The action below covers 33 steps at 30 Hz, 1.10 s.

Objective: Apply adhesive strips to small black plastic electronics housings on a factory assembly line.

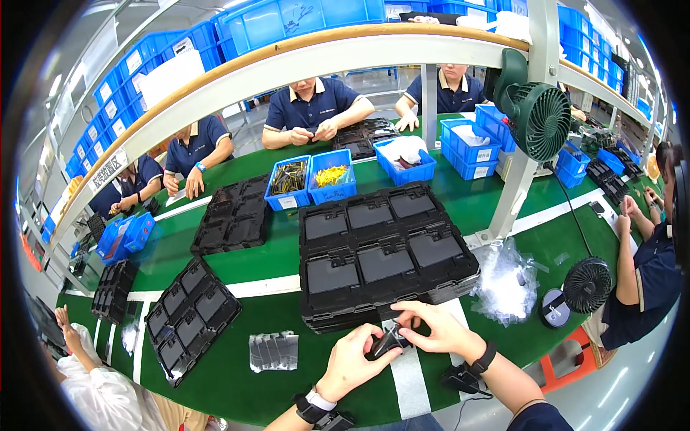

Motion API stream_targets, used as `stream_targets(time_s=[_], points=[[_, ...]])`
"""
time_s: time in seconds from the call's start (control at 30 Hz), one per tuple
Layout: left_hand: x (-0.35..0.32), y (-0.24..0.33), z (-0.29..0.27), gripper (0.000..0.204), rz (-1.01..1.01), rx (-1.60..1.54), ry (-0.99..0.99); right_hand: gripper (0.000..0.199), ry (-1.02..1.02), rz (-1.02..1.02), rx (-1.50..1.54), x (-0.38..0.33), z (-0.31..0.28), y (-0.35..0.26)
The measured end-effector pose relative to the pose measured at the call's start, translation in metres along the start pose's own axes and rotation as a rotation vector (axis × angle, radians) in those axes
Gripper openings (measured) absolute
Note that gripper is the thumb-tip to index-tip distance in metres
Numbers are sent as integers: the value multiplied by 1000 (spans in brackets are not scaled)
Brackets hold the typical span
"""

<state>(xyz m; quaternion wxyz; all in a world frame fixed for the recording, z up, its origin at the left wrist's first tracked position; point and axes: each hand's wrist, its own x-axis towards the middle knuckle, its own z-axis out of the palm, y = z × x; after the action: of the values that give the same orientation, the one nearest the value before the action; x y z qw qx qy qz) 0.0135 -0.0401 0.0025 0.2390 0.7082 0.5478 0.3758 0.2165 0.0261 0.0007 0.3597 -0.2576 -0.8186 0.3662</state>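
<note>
My left hand (357,361) and my right hand (440,332) meet over the front of the green table, fingers closed on a small black plastic part (388,340). My left hand grips it from the left, while the right thumb and fingers pinch its upper right side. Its exact kind cannot be made out, as fingers cover much of it. Just beyond my hands stands a stack of black trays (307,309), whose top one holds several flat dark grey pieces (381,262). A row of thin transparent strips (273,352) lies to the left of my hands.
Transparent film pieces (507,284) lie heaped right of the stack, near a black fan (588,285). Another black tray (192,323) lies left. Blue bins (332,192) with yellow and dark parts stand behind. A green fan (543,122) hangs on a white post (519,190). Co-workers sit around.
</note>
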Motion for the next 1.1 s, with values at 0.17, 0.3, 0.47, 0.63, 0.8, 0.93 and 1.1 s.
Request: stream_targets(time_s=[0.17,0.3,0.47,0.63,0.8,0.93,1.1], points=[[-1,-6,1,39,47,-48,28,27,83,44,361,-2,9,8],[-2,-14,10,21,-74,-588,-39,9,5,134,365,-3,6,7],[-1,-22,7,14,76,-335,-18,11,12,130,240,2,7,5],[-1,-22,9,12,133,-390,-31,12,11,25,238,0,17,20],[-5,-24,10,11,-18,-507,-175,8,44,84,173,-1,15,12],[-6,-25,4,14,-219,-426,-324,4,239,112,230,-6,-25,-7],[-3,-22,2,29,201,-173,-145,6,755,161,-248,-45,-96,16]])
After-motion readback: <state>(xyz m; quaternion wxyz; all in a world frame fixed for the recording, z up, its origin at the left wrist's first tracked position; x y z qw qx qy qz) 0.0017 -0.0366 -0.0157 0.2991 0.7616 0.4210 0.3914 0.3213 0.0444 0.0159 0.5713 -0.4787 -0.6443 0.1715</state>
